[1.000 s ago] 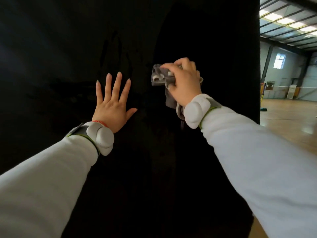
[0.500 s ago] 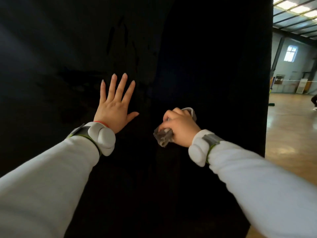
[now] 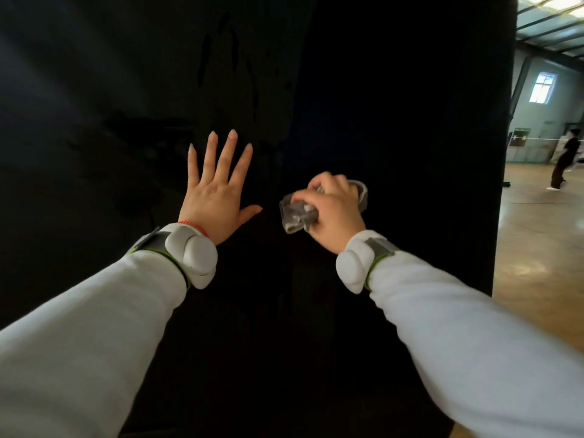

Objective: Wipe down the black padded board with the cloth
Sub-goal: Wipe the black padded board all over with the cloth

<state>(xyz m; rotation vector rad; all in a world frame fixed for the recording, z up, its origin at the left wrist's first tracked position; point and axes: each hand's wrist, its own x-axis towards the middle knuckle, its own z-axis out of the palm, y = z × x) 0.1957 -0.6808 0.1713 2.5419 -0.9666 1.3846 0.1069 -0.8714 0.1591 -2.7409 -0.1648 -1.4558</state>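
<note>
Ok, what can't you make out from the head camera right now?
- Board: too dark in the head view to show dirt or wiped patches; the frame cuts off its top, bottom and left edges.
- Cloth: mostly covered by the right hand and blurred; its contact with the board cannot be told.
- Left hand: the palm faces away, so how firmly it presses is hidden.
- Person at far right: small, blurred.

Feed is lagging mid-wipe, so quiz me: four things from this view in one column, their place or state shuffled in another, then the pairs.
1 left hand
2 grey crumpled cloth
3 black padded board
4 person in dark clothes

A upright, fills most of the view
B bunched in the right hand's grip
C flat on the board, fingers spread
D far right, on the wooden floor

Pairs: 1-C, 2-B, 3-A, 4-D
</note>
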